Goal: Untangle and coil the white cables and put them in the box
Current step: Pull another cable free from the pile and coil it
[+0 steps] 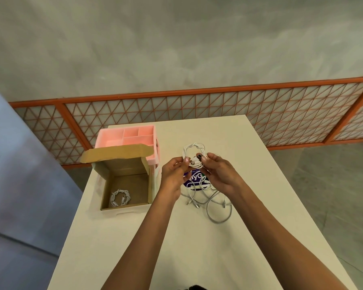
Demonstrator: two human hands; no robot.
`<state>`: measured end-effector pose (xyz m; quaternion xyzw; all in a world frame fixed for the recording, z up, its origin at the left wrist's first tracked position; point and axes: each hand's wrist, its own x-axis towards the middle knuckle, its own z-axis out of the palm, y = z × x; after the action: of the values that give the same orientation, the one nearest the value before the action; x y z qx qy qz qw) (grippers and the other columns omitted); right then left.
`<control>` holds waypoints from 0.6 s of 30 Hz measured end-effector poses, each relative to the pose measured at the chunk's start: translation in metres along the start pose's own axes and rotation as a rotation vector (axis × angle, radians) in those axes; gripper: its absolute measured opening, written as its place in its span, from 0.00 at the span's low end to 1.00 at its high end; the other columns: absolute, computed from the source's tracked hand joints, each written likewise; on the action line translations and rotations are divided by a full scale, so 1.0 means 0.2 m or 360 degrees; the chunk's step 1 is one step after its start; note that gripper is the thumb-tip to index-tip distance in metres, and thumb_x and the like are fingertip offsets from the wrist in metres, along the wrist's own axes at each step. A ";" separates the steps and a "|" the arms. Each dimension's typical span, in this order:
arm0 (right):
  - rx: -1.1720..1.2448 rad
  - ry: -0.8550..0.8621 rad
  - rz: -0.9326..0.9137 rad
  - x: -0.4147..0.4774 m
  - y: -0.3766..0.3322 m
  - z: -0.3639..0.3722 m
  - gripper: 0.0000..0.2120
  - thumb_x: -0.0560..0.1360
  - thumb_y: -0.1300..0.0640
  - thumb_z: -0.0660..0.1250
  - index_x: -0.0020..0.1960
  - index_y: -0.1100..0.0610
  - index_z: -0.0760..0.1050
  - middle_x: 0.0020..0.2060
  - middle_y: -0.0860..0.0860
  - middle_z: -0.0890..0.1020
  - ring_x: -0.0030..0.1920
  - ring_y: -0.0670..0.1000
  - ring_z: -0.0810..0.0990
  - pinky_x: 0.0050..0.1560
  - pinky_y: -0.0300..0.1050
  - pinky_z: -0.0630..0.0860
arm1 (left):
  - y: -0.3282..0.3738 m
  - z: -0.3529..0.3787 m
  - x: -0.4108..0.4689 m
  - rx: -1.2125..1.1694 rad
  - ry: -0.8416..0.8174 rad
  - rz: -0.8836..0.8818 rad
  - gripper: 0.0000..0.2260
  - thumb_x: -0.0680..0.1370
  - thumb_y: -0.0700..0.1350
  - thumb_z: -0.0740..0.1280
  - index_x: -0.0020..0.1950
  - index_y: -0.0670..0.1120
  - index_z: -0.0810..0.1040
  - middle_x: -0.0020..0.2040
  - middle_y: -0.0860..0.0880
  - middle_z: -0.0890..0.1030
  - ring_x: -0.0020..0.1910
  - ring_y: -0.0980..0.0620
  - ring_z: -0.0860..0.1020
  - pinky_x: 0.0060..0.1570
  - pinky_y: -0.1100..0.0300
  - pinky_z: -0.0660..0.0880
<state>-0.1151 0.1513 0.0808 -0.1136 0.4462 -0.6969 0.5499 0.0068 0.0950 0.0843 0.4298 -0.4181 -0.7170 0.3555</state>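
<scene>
A coiled white cable (192, 150) is held up above the white table (249, 206). My left hand (173, 176) pinches the coil at its lower left. My right hand (220, 174) pinches the cable's dark plug end at the coil's lower right. Below my hands a loose tangle of white cables (210, 200) lies on the table over a purple logo. The open cardboard box (144, 185) stands at the left with its lid up, and one coiled white cable (120, 197) lies on its floor.
A pink divided organizer tray (111, 138) stands behind the box at the table's far left. An orange-framed lattice fence (281, 114) runs beyond the table's far edge. Grey floor lies to the right, a bluish surface to the left.
</scene>
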 end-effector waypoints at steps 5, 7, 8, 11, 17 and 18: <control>-0.0272 -0.0064 -0.0126 -0.01 -0.03 0.00 0.10 0.77 0.67 0.63 0.58 0.60 0.71 0.46 0.55 0.82 0.47 0.52 0.80 0.51 0.44 0.77 | 0.00 -0.03 0.01 0.0063 -0.0019 0.0098 0.02 0.78 0.39 0.67 0.48 0.42 0.79 0.42 0.47 0.82 0.39 0.54 0.81 0.37 0.66 0.78; -0.0374 -0.0047 -0.0194 -0.01 -0.03 0.01 0.09 0.77 0.67 0.64 0.56 0.60 0.72 0.44 0.56 0.82 0.45 0.51 0.81 0.50 0.43 0.78 | 0.00 -0.04 0.02 0.0147 0.0002 0.0119 0.02 0.78 0.40 0.67 0.45 0.46 0.79 0.41 0.48 0.83 0.38 0.56 0.81 0.34 0.68 0.76; -0.0392 -0.0044 -0.0211 -0.01 -0.02 0.01 0.09 0.77 0.67 0.64 0.56 0.61 0.72 0.44 0.56 0.82 0.44 0.51 0.81 0.48 0.41 0.79 | 0.01 -0.04 0.02 0.0156 -0.0002 0.0116 0.02 0.78 0.41 0.67 0.45 0.47 0.79 0.41 0.49 0.83 0.37 0.57 0.81 0.34 0.68 0.76; -0.0360 -0.0036 -0.0214 -0.01 0.00 0.01 0.08 0.76 0.66 0.65 0.55 0.62 0.74 0.42 0.55 0.84 0.42 0.50 0.83 0.44 0.39 0.80 | 0.00 -0.06 0.03 0.0108 -0.0045 0.0095 0.03 0.78 0.40 0.67 0.46 0.45 0.79 0.42 0.48 0.83 0.37 0.56 0.82 0.35 0.67 0.77; -0.0429 -0.0022 -0.0167 -0.01 0.04 0.01 0.03 0.78 0.64 0.64 0.49 0.60 0.75 0.40 0.52 0.83 0.40 0.47 0.83 0.43 0.38 0.79 | -0.05 -0.13 0.05 0.0153 -0.0060 0.0055 0.08 0.78 0.40 0.67 0.55 0.39 0.78 0.46 0.44 0.83 0.44 0.49 0.82 0.38 0.65 0.79; -0.0471 -0.0015 -0.0161 -0.01 0.05 0.00 0.03 0.78 0.63 0.64 0.49 0.60 0.76 0.40 0.52 0.82 0.41 0.47 0.82 0.43 0.38 0.79 | -0.06 -0.15 0.04 0.0163 -0.0055 0.0051 0.08 0.78 0.40 0.67 0.55 0.39 0.78 0.45 0.44 0.83 0.44 0.49 0.82 0.39 0.65 0.79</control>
<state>-0.1075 0.1525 0.0743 -0.2190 0.5351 -0.6498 0.4934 0.0282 0.0836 0.0625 0.4284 -0.4671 -0.6962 0.3371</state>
